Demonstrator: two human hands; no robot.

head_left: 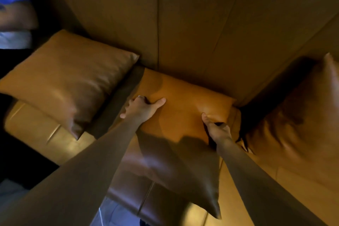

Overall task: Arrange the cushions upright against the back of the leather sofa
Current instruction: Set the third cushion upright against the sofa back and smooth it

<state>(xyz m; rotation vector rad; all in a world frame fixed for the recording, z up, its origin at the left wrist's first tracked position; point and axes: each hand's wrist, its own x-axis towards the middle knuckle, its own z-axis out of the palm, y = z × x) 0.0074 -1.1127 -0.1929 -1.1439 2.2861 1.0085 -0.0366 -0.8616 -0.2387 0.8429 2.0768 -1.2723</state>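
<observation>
between the two hands lies the middle cushion (183, 115), gripped on both sides: the left hand (143, 108) is clamped on its left edge with the thumb spread over the top face and the other fingers curled under or round the edge, and the right hand (217, 130) pinches its right side with the thumb pressed into the leather, so both hands are closed on it and neither is free. the cushion stretches from the hands' far side, where its top edge meets the sofa back (192, 24), down toward the person past the wrists, its long axis running away from the body; it looks tilted rather than upright, leaning back, so the coming move likely calls for tipping its near end down and pushing the face flat to the back. both hands sit about equally far along it. left of the left hand a second cushion (67, 82) leans, apart from the held one; right of the right hand a third cushion (302, 119) slumps in shadow. below the arms is the leather seat (60, 145). the room is dim and warm-lit; another person's blurred arm (16, 16) shows at far left.
</observation>
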